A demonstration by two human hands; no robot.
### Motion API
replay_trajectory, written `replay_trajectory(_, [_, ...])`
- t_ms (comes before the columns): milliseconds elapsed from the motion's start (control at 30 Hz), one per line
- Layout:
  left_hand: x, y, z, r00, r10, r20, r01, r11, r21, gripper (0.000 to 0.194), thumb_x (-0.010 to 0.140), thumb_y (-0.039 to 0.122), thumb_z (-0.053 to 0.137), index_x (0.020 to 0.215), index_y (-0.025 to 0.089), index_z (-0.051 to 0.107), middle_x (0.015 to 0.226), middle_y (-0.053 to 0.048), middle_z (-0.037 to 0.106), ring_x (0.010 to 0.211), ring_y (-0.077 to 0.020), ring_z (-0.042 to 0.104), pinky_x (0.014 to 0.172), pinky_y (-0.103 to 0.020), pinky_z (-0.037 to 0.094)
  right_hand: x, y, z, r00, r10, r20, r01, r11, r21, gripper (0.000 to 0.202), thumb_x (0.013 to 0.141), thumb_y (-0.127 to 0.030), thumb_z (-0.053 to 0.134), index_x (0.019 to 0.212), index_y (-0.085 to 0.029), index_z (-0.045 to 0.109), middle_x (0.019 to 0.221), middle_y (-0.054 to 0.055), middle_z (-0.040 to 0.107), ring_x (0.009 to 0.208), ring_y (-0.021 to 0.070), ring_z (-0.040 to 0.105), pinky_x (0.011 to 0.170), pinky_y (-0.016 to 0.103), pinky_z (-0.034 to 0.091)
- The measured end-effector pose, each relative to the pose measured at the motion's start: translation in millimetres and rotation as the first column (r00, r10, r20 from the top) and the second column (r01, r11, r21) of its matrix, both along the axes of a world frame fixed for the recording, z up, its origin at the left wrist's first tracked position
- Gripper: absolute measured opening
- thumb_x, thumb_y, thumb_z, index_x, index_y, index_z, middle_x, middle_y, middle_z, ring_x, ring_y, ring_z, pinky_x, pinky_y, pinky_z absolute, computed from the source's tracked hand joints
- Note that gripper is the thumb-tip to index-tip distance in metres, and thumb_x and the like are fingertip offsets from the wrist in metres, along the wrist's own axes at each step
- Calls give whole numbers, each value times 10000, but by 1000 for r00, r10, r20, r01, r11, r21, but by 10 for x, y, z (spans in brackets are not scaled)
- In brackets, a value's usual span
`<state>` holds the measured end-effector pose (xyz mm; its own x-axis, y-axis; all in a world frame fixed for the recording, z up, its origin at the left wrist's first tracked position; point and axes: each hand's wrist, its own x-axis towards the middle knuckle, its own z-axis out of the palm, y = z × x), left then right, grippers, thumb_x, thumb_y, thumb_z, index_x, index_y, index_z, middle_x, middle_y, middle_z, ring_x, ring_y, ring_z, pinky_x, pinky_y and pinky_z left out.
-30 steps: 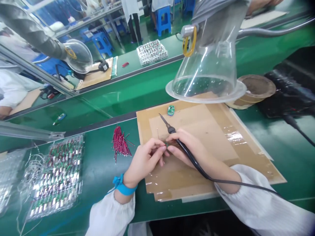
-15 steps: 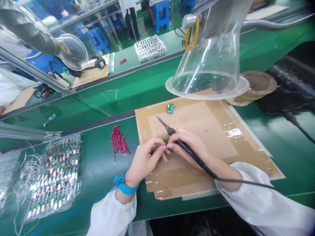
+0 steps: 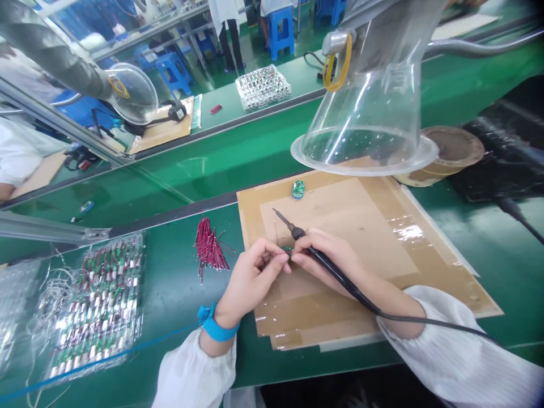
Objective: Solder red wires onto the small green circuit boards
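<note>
Left hand (image 3: 250,277) and right hand (image 3: 343,259) pinch an apparent circuit board (image 3: 288,250), now more exposed for handling; right also grips soldering iron (image 3: 322,260).

Left hand (image 3: 250,277): fingers (image 3: 271,247) pinched against thumb | Right hand (image 3: 334,255): fingers curled, tips just beside left's | Forearms (image 3: 402,317): angled inward over near edge of table (image 3: 170,272)

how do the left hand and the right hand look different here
The left hand wears a blue band at the wrist; the right hand shows none. The right hand grips a soldering iron, while the left hand has no iron. Both come out of white sleeves, and their fingertips come close together at a small green piece.
</note>
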<state>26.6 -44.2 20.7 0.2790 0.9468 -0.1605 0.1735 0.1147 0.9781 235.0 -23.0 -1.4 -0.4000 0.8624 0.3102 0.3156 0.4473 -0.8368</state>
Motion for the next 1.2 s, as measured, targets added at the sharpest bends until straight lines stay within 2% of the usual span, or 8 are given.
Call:
replay_trajectory(167, [2, -12, -16, 999, -37, -30, 36, 999, -24, 200, 999, 375, 613, 949, 181, 603, 805, -23, 719, 624, -87, 560, 566, -216, 419, -8, 1, -4, 1000, 21, -4, -21, 1000, -8, 42, 968, -273, 651, 990, -238, 643, 871, 4, 596, 787, 123, 603, 730, 251, 477])
replay_trajectory(300, [21, -14, -34, 997, -30, 65, 34, 998, -62, 209, 1000, 380, 608, 959, 177, 575, 834, -26, 723, 520, -58, 488, 505, -206, 391, -2, -1, 4, 1000, 23, 3, -24, 999, 22, 75, 997, -244, 604, 930, -232, 635, 851, 3, 596, 782, 121, 588, 735, 251, 469])
replay_trajectory(467, [35, -12, -23, 992, -8, 130, 18, 997, -78, 211, 1004, 373, 599, 949, 177, 542, 824, -22, 720, 488, -51, 498, 499, -205, 399, -1, 1, 8, 1000, -4, 29, 3, 999, 33, 108, 1008, -265, 593, 917, -226, 637, 836, 10, 603, 768, 129, 592, 719, 261, 472])
replay_trajectory(600, [30, -16, -2, 1000, -8, 12, 9, 999, -45, 212, 1004, 387, 596, 954, 183, 567, 794, -11, 704, 543, -73, 513, 521, -214, 389, -6, -2, -2, 997, -21, 77, 16, 997, 69, 138, 1012, -266, 580, 903, -225, 654, 801, 14, 569, 744, 136, 579, 672, 266, 456])
replay_trajectory(700, [25, -18, 10, 997, 6, -81, -2, 999, 43, 194, 1010, 366, 591, 935, 187, 583, 772, 2, 666, 694, -104, 584, 651, -233, 443, -3, -8, -18, 992, -15, 129, 5, 997, 82, 131, 1013, -261, 570, 925, -226, 660, 812, 19, 562, 761, 144, 572, 674, 275, 453])
replay_trajectory(767, [21, -17, 11, 995, 16, -102, -8, 997, 76, 189, 1016, 358, 577, 926, 191, 581, 762, 12, 630, 723, -110, 587, 695, -241, 452, 2, -11, -32, 989, -4, 146, -8, 997, 82, 114, 1014, -263, 569, 949, -224, 654, 827, 20, 562, 776, 146, 568, 682, 278, 456])
replay_trajectory(1067, [-48, 5, 18, 945, -101, -310, 158, 974, 165, 152, 1014, 356, 557, 1042, 218, 612, 836, -3, 649, 730, -130, 593, 628, -246, 437, 10, -4, -52, 986, -11, 167, -12, 991, 132, 100, 1011, -277, 577, 949, -224, 635, 813, 15, 556, 764, 146, 571, 675, 269, 463])
replay_trajectory(1200, [-89, 8, 30, 934, -117, -338, 187, 965, 182, 149, 1027, 350, 539, 995, 216, 597, 764, 18, 646, 663, -113, 590, 626, -248, 435, 10, 1, -43, 991, -1, 132, -14, 993, 115, 78, 1008, -269, 583, 955, -226, 622, 832, 16, 576, 776, 143, 592, 703, 267, 477])
